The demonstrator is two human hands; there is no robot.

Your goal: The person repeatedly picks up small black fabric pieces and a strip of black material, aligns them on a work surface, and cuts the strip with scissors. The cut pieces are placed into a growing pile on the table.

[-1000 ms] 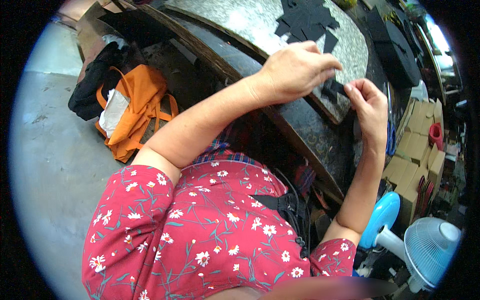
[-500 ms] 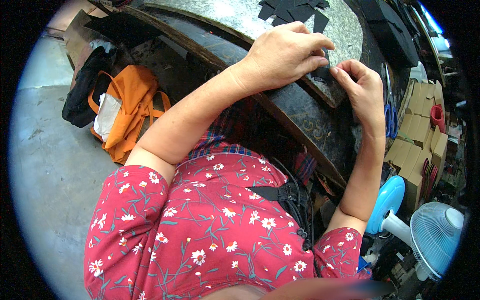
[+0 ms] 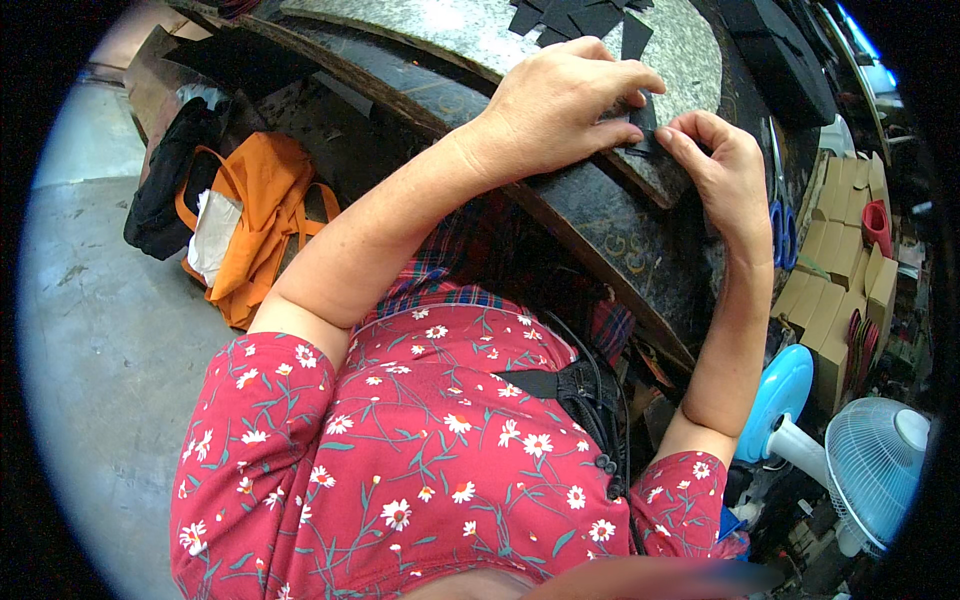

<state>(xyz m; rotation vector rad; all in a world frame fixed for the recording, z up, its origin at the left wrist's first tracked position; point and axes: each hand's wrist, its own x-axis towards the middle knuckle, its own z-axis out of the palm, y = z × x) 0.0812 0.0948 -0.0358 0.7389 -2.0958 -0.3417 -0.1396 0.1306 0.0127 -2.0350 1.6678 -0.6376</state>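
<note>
A small black piece of sheet material is between my two hands, over the edge of a speckled grey stone slab. My left hand pinches it from the left, thumb and fingers bent in. From the other side, my right hand grips its right end between thumb and forefinger. Fingers hide much of the piece, and its exact outline cannot be made out. Beyond my left hand, several flat black cut pieces lie overlapping on the slab.
Blue-handled scissors lie right of my right hand. A black block-like object stands at the far right, near cardboard boxes. A blue fan is at lower right. An orange bag hangs left of the dark workbench.
My left thumb and fingers have shifted slightly left, and more of the black piece shows between my hands. The right hand keeps its pinch. The whole view has shifted a little.
</note>
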